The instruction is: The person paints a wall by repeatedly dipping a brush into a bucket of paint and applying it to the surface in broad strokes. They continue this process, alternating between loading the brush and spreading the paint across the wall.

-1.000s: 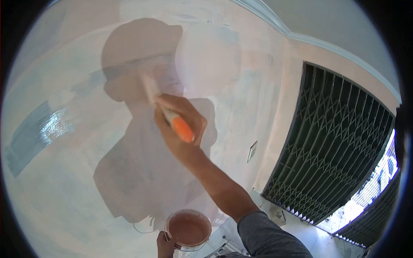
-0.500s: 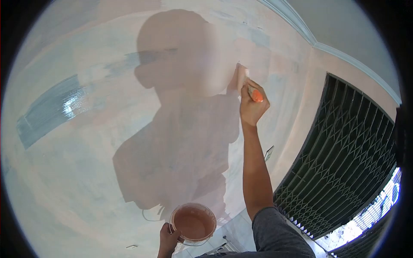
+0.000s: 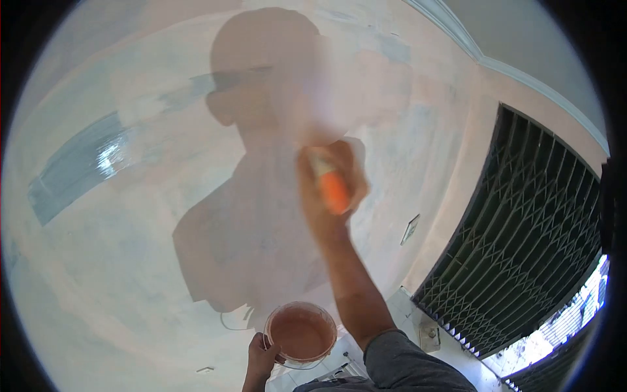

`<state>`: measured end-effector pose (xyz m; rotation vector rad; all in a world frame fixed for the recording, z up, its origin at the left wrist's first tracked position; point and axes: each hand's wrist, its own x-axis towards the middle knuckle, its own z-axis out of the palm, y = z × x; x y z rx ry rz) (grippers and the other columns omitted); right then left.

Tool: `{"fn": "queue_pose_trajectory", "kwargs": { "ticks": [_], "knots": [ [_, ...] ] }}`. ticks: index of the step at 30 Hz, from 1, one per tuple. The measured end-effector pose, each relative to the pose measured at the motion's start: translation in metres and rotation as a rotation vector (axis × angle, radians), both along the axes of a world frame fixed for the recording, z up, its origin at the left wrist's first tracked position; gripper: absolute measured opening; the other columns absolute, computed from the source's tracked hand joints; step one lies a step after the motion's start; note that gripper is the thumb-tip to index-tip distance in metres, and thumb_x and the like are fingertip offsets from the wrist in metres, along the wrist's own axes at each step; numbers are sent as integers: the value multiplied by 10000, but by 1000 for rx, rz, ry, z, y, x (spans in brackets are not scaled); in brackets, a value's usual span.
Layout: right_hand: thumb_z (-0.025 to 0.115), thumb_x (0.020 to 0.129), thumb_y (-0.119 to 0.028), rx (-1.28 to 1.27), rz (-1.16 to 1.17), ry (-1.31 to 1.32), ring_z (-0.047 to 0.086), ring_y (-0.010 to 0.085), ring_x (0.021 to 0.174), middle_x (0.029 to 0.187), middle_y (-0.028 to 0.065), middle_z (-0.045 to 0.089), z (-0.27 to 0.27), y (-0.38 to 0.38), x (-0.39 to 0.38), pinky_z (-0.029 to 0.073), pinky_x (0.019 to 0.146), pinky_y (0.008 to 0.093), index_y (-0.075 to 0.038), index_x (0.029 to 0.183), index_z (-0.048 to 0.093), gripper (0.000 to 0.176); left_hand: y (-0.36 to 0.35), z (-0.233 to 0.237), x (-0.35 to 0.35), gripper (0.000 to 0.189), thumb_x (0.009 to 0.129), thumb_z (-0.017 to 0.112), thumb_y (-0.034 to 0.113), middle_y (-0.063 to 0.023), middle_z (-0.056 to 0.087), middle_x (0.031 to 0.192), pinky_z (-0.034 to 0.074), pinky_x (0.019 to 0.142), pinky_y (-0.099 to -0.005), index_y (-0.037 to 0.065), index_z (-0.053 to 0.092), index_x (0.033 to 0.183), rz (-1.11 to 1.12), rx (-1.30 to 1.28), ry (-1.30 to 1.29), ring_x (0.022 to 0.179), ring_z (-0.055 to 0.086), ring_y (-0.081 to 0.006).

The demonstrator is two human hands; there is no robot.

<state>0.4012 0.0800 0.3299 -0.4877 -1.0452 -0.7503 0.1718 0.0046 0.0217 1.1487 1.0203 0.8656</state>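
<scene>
My right hand (image 3: 353, 178), smeared by motion, is closed around a paintbrush (image 3: 334, 192). Its handle has an orange end that points toward me, while the bristles are hidden behind the fingers at the wall (image 3: 150, 255). Low in the view, my left hand (image 3: 261, 358) grips a small clear bucket (image 3: 334, 332) by its rim, thumb over the edge. Pinkish-brown paint (image 3: 300, 332) lies inside it. The wall is patchy pale pink and grey-green, and a shadow of my head and shoulders falls across it.
A glossy grey patch (image 3: 78, 166) marks the wall at left. On the right, a dark folding metal gate (image 3: 516, 235) stands near a wall switch plate (image 3: 410, 230). White cornice (image 3: 457, 29) runs along the ceiling, and pale floor tiles (image 3: 398, 307) show below.
My right hand has swept left and down across the wall with the paintbrush. My left hand and the bucket have shifted slightly right in the view.
</scene>
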Motion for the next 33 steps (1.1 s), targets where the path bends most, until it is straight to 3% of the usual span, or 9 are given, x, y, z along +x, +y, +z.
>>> {"fn": "queue_pose_trajectory", "kwargs": {
  "ticks": [1,4,7,9,15,19,23,27,33],
  "knots": [
    [706,751,53,-165,-18,133,650,275,815,924,121,676,0,-6,11,522,742,328,-22,957,679,221,-2,2,-1,200,785,616,-48,-99,545,683,532,401,-312,2,433,847,15,-3,-11,462,589,-210],
    [678,787,80,-61,-126,92,653,208,807,905,116,678,-3,15,41,530,729,307,15,935,673,162,-4,3,-5,190,785,614,-46,-100,547,681,535,409,-311,1,437,841,31,-13,-12,472,597,-210],
    [682,766,58,-139,-189,166,647,277,799,888,117,671,-7,23,36,519,705,351,-8,928,676,175,-2,-2,-6,184,785,618,-37,-102,553,683,539,416,-309,-4,444,837,27,14,-12,481,604,-210],
    [678,767,99,-184,-81,98,647,210,843,948,124,675,-15,27,13,524,757,312,12,957,680,209,-1,-2,-6,184,788,624,-33,-104,556,687,541,421,-310,-6,449,837,31,30,49,486,606,-210],
    [643,833,-116,-280,164,-196,655,248,871,996,132,676,-23,-14,-96,530,755,306,-22,1016,694,212,0,2,1,194,790,636,-28,-101,551,687,544,422,-316,-3,450,837,11,32,30,486,600,-210],
    [692,689,143,-141,320,-36,661,266,879,970,156,687,-25,-16,-76,535,761,321,1,969,687,314,-2,5,-5,204,792,638,-28,-90,540,672,541,417,-319,4,441,836,25,17,11,482,597,-210],
    [667,750,119,-130,-61,73,652,242,834,923,118,669,-21,0,-14,528,736,327,-8,972,671,256,-4,0,-12,219,795,642,-27,-84,526,667,537,413,-321,13,429,825,59,17,-7,480,595,-208],
    [710,746,61,-211,52,55,649,254,837,932,124,658,-46,21,-9,522,724,331,-57,1009,696,287,1,-13,-10,222,798,642,-23,-89,524,673,533,410,-320,13,424,817,42,46,31,481,594,-202],
    [691,776,88,-409,292,-64,655,187,845,951,127,674,-77,-48,-53,523,751,278,-10,998,676,243,4,-3,-5,198,790,622,-44,-94,528,671,530,412,-319,0,434,834,42,41,4,477,593,-207]
  ]
}}
